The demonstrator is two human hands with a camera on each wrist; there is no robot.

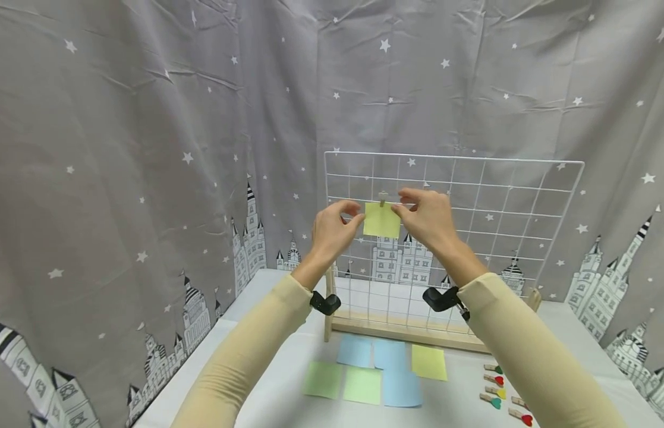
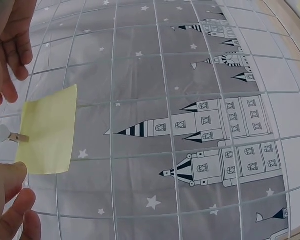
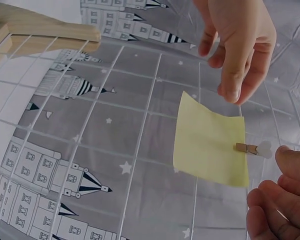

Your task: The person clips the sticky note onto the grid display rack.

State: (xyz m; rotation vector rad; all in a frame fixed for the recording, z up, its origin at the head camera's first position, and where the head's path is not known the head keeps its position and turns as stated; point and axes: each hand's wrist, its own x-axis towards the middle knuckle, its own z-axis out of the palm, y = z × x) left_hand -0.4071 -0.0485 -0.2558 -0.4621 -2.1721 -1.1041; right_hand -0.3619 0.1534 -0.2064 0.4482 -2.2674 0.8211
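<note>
A yellow sticky note (image 1: 381, 221) hangs on the white wire grid (image 1: 503, 184), held at its top edge by a small wooden clothespin (image 3: 246, 148) with a white heart. My left hand (image 1: 334, 229) is at the note's left side, fingers loosely bent; its thumb tip overlaps a corner in the left wrist view, while the right wrist view shows a gap there. On the other side is my right hand (image 1: 429, 219), thumb near the upper right corner and fingers relaxed, nothing gripped. The note's lower edge stands slightly away from the wires.
On the white table (image 1: 273, 362) lie blue notes (image 1: 401, 387), green notes (image 1: 323, 379) and another yellow note (image 1: 429, 362). Several heart clothespins (image 1: 492, 400) lie at the right, partly behind the right sleeve. A wooden base (image 1: 406, 333) supports the grid before a grey curtain (image 1: 150, 119).
</note>
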